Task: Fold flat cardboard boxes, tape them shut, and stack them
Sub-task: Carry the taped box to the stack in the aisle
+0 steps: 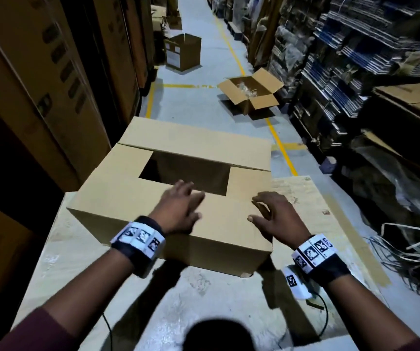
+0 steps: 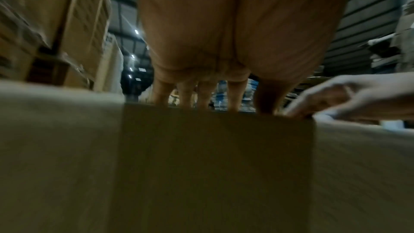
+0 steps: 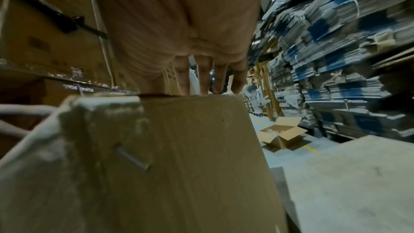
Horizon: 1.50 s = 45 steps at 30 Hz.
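Note:
A brown cardboard box (image 1: 117, 178) stands on a pale worktop (image 1: 203, 287). Its two side flaps are folded in, and a dark gap is left in the middle. The far flap (image 1: 196, 140) still tilts up. The near flap lies down under both hands. My left hand (image 1: 181, 206) presses on it with straight fingers (image 2: 190, 95). My right hand (image 1: 272, 214) touches the flap's right part with arched, spread fingers (image 3: 203, 84). Neither hand grips anything. The box's near wall (image 2: 215, 166) fills the left wrist view, and its corner (image 3: 190, 148) fills the right wrist view.
An open box (image 1: 252, 92) with clear plastic inside sits on the aisle floor ahead. Another box (image 1: 183, 51) stands farther off. Tall cartons (image 1: 39, 84) line the left side. Shelves of bundled flat stock (image 1: 355, 59) line the right. Loose strapping (image 1: 406, 249) lies at lower right.

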{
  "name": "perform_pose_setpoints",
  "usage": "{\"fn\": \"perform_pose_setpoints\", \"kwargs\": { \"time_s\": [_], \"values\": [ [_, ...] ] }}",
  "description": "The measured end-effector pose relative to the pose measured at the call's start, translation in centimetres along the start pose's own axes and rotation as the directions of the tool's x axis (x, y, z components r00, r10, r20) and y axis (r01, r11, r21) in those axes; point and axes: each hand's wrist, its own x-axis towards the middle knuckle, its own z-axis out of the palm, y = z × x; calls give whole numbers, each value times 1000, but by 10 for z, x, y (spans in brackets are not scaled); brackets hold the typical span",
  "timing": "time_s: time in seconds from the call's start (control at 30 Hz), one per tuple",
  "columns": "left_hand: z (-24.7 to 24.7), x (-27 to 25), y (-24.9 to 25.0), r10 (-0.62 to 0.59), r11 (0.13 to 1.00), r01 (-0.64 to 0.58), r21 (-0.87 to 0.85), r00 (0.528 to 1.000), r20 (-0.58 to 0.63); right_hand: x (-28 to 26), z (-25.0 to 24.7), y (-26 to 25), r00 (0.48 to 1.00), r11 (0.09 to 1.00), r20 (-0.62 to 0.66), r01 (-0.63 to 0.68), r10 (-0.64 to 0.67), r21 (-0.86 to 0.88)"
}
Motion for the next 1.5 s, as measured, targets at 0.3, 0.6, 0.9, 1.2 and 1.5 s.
{"fn": "perform_pose_setpoints", "kwargs": {
  "time_s": [0.3,0.6,0.9,1.2,1.5],
  "values": [
    [43,-10,65,-37,995,44,88,996,-76,88,-13,35,881,792,75,-454,467,407],
    [41,-25,67,37,996,-28,90,994,-102,88,-24,56,956,594,-67,-121,285,796],
    [62,-26,95,139,988,-119,103,967,-215,116,-11,92,947,964,184,265,-265,26],
    [37,-1,41,233,959,-193,209,954,-186,86,8,114,997,996,-42,74,-72,58],
    [32,-49,22,71,934,-101,-343,993,-99,-11,23,73,987,987,1,158,-158,28]
  ]
}}
